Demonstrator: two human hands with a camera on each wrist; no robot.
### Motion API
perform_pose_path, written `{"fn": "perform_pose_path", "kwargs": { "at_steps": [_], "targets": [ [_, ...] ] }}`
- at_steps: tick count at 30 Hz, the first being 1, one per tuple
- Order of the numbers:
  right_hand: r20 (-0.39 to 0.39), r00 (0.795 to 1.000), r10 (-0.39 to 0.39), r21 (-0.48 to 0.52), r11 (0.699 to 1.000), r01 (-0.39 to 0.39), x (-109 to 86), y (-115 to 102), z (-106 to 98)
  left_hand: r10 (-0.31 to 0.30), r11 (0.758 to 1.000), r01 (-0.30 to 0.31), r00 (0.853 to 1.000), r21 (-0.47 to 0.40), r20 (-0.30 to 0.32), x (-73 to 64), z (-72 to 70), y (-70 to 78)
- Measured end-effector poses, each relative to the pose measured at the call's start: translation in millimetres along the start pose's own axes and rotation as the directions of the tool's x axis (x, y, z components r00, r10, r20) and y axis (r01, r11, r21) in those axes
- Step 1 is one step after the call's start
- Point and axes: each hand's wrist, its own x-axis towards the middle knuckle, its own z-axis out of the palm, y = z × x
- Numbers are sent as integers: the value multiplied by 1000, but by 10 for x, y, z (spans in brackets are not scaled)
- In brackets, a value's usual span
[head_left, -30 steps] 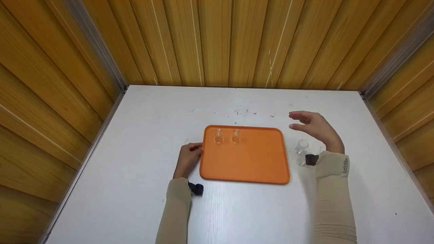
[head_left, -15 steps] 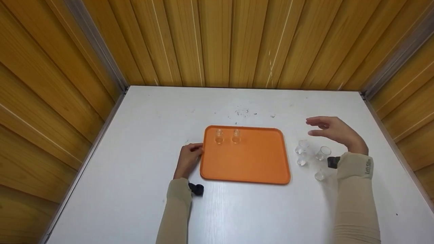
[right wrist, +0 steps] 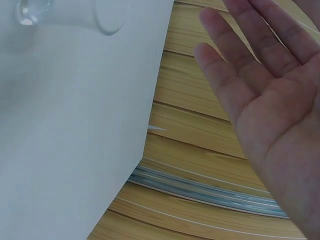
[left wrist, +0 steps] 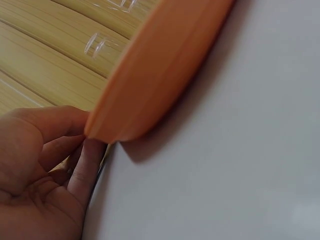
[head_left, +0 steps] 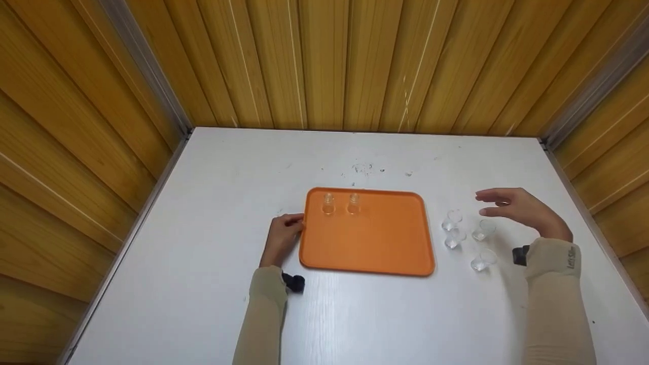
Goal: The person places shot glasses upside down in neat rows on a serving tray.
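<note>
My left hand (head_left: pixel 282 237) pinches the left rim of an orange tray (head_left: pixel 375 243), which lies flat on the table. In the left wrist view, the thumb and finger of the left hand (left wrist: pixel 45 165) meet at the rim of the tray (left wrist: pixel 150 75). Two small clear glasses stand side by side near the tray's far left corner, a left glass (head_left: pixel 328 204) and a right glass (head_left: pixel 353 204). My right hand (head_left: pixel 522 209) holds nothing, fingers extended and thumb apart, above the table. Several more clear glasses (head_left: pixel 484 230) stand just left of that hand; part of one glass (right wrist: pixel 75 12) shows in the right wrist view.
The white table (head_left: pixel 228 177) carries dark marks beyond the tray. Yellow wood-look panels (head_left: pixel 324 66) wall it in at the back and sides. The loose glasses are grouped off the tray's right edge, the nearest glass (head_left: pixel 481 260) toward the front.
My right hand has moved right and somewhat nearer, away from the tray, uncovering the loose glasses that the wrist had hidden. The left hand and the tray stay where they were.
</note>
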Motion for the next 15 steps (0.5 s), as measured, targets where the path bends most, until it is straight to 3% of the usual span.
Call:
{"fn": "perform_pose_path", "kwargs": {
  "at_steps": [15],
  "targets": [
    [54, 998, 37, -39, 999, -35, -115, 280, 86, 5, 1000, -5, 1000, -7, -6, 17, 7, -11]
  ]
}}
